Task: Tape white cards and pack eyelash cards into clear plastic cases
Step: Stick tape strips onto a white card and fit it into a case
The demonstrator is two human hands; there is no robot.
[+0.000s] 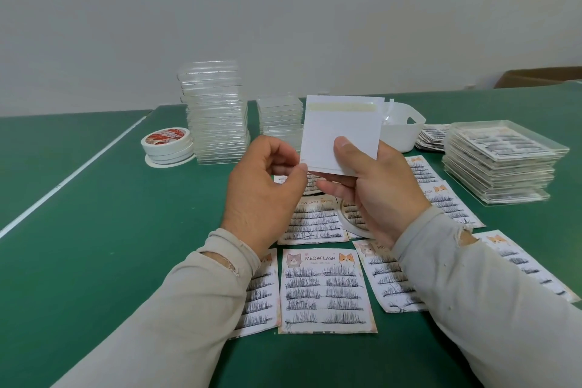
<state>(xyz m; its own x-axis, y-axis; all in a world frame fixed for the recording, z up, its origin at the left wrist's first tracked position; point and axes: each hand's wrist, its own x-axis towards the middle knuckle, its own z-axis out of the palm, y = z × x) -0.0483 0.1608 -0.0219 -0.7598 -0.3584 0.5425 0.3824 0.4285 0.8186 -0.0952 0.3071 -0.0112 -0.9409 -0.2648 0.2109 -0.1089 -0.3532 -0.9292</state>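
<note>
**Supervisor:** Report hand status and card position.

**Operator:** I see the right hand (pixel 374 186) at frame centre, raised above the bench (pixel 104 230). Its thumb lies on the face of the white card (pixel 341 132) and its fingers are curled behind, clamped on the card's lower right part. The card stands nearly upright, with a pale strip of tape (pixel 342 107) across its top edge. The left hand (pixel 263 189) sits just left of it; thumb and forefinger pinch the card's lower left corner.

**Supervisor:** Stock on the bench?

**Operator:** Eyelash cards (pixel 326 291) lie face up in rows in the lower centre, below both hands. Two stacks of clear plastic cases (pixel 215 116) stand at upper centre, behind the left hand. Tape rolls (pixel 167 143) are stacked to the left of the tall stack. A white tub (pixel 401 132) sits behind the card, right of centre. Filled cases (pixel 500 164) are stacked at right. A further tape roll (pixel 354 219) lies on the eyelash cards, partly hidden by the right hand.
</note>
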